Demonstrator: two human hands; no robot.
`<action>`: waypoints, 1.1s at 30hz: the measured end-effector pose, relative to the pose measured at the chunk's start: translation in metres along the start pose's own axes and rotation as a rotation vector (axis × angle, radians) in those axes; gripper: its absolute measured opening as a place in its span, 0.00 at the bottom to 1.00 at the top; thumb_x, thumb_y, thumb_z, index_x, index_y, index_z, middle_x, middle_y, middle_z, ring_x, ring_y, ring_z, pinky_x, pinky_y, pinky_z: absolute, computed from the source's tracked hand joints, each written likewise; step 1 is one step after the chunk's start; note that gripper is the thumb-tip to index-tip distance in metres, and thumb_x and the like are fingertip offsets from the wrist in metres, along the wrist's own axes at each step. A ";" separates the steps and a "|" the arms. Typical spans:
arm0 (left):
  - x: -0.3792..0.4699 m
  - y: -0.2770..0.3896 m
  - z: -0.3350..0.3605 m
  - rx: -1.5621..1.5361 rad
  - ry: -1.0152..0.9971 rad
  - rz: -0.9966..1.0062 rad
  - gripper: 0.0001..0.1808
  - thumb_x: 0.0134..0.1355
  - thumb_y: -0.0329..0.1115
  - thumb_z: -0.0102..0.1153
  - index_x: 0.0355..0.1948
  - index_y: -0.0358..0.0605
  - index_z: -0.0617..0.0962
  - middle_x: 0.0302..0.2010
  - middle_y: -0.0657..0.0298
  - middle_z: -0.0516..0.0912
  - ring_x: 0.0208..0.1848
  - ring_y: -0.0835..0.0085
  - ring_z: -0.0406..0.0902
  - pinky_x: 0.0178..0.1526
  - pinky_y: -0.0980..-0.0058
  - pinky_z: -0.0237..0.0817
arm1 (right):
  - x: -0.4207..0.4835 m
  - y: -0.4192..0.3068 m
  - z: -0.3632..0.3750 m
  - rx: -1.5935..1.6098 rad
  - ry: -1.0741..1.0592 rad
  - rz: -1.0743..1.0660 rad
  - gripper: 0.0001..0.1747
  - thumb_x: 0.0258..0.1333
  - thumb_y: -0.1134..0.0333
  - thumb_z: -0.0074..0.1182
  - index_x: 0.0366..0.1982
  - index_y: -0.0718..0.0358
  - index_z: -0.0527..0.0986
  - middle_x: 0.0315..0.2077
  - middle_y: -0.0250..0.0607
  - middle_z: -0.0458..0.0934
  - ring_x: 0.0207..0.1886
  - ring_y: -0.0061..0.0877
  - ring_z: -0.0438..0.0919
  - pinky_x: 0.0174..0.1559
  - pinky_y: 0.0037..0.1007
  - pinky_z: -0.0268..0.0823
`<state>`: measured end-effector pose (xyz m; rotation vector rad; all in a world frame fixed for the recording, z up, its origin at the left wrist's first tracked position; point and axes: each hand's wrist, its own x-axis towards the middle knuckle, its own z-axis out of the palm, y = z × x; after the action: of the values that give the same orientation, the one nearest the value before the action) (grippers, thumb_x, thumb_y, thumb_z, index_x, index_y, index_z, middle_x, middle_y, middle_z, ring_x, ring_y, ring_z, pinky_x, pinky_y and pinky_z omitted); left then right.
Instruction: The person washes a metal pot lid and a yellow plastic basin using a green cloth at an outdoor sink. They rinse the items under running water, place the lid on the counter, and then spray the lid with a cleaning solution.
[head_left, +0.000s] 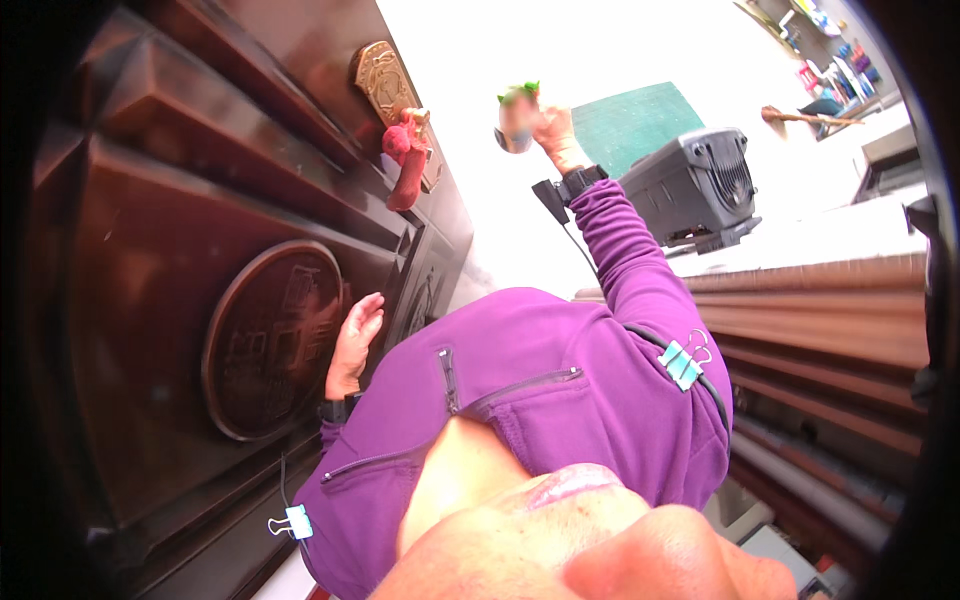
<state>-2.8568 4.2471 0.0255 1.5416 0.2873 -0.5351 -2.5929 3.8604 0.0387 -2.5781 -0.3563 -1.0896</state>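
Observation:
My right hand (557, 139) is raised at the top centre, its fingers closed around a small rounded object (517, 120). Bright green pieces top this object; its middle is blurred, so I cannot tell what it is. At the left, my left hand (358, 341) is empty, with the thumb apart from the fingers. It is in front of a dark brown panelled door (165, 225), close to a raised round emblem (274, 341); whether it touches the door, I cannot tell. A red fabric cover (407, 172) wraps the door handle on an ornate brass plate (386, 82).
A dark grey plastic case (690, 180) with vents stands beyond my right forearm, near a green board (634, 124). Brown wooden mouldings (810, 307) run along the right. Several bottles (844, 79) and a wooden-handled brush (810, 118) lie farther off. Binder clips (682, 365) hold a black cable on my sleeves.

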 end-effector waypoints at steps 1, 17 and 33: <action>0.013 -0.007 0.006 0.002 -0.002 -0.056 0.25 0.60 0.39 0.52 0.58 0.54 0.65 0.57 0.71 0.68 0.57 0.77 0.63 0.56 0.70 0.53 | 0.009 0.009 0.011 -0.001 -0.083 0.025 0.15 0.55 0.59 0.48 0.25 0.65 0.74 0.16 0.49 0.74 0.18 0.40 0.75 0.20 0.35 0.65; 0.317 -0.039 0.047 -0.115 -0.029 0.035 0.21 0.60 0.31 0.50 0.56 0.42 0.67 0.52 0.59 0.71 0.49 0.74 0.70 0.52 0.77 0.61 | 0.149 0.219 0.026 1.222 0.387 0.590 0.17 0.63 0.59 0.38 0.43 0.68 0.62 0.35 0.45 0.74 0.34 0.31 0.77 0.38 0.30 0.72; 0.461 0.112 0.136 1.150 0.577 0.184 0.18 0.52 0.39 0.56 0.45 0.49 0.76 0.48 0.58 0.76 0.55 0.59 0.66 0.58 0.54 0.51 | 0.261 0.410 0.050 1.634 0.556 0.696 0.16 0.61 0.57 0.39 0.40 0.63 0.66 0.24 0.44 0.75 0.26 0.33 0.77 0.31 0.34 0.73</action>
<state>-2.4283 4.0392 -0.1044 2.8122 0.2781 -0.0447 -2.2411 3.5300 0.1166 -0.7785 -0.0712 -0.6438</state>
